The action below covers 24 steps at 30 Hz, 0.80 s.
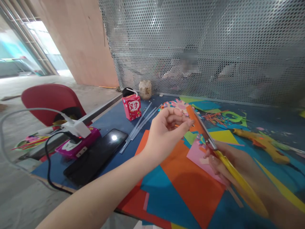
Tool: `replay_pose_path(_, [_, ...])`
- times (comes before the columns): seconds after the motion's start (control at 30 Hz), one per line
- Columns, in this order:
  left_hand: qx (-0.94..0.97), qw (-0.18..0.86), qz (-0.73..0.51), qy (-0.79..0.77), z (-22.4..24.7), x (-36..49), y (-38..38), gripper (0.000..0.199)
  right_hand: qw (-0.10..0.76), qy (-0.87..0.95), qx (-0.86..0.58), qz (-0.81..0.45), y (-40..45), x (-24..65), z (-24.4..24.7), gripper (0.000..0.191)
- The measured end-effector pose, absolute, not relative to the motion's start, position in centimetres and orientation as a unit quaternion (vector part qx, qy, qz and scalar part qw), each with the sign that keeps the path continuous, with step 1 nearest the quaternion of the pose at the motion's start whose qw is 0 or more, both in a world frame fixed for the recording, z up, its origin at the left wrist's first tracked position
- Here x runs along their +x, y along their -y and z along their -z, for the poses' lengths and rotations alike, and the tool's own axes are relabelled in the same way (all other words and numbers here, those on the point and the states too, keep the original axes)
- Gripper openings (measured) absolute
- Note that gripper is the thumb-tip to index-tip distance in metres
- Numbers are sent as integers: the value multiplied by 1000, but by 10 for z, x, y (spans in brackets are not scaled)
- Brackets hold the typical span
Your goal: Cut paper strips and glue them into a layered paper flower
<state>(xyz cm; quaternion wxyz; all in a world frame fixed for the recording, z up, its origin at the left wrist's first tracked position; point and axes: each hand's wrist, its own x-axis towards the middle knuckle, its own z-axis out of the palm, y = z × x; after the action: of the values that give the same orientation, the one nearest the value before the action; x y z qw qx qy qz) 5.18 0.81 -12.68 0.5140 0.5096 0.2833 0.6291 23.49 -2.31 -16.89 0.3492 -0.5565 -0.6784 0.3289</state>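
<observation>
Yellow-handled scissors [228, 168] are in my right hand [228, 162], their metal blades pointing up and away along an orange paper strip [197, 122]. My left hand [164, 132] is raised left of the blades, fingers curled, with the thumb and fingertips close together at the strip's left edge. Whether the fingertips pinch the strip is hard to make out. Beneath both hands lie a large orange sheet [190, 181], a pink sheet [202, 159] and blue sheets [164, 190]. A small colourful paper piece [200, 138] sits by the blades.
Left on the table are a black phone [95, 156], purple power strip [78, 143], glue sticks [140, 124] and red drink box [132, 106]. Behind stand a jar [145, 89] and perforated metal panel [202, 38]. A yellow glue gun [264, 144] lies right, near paper scraps [216, 118].
</observation>
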Motion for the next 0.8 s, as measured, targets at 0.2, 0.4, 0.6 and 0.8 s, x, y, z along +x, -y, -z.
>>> replay_pose_path(0.2, [506,519,-631,-277,127,53,-9,20,312,670,-559,-376,25,234,165,22])
replay_pose_path(0.4, [503,530,-622,-281,128,54,-8,20,303,670,-566,-373,26,231,162,22])
replay_pose_path(0.6, [511,542,-600,-291,129,56,-7,21,340,666,-557,-361,28,225,158,21])
replay_pose_path(0.8, [512,542,-596,-298,128,56,-7,21,338,639,-560,-405,27,228,162,17])
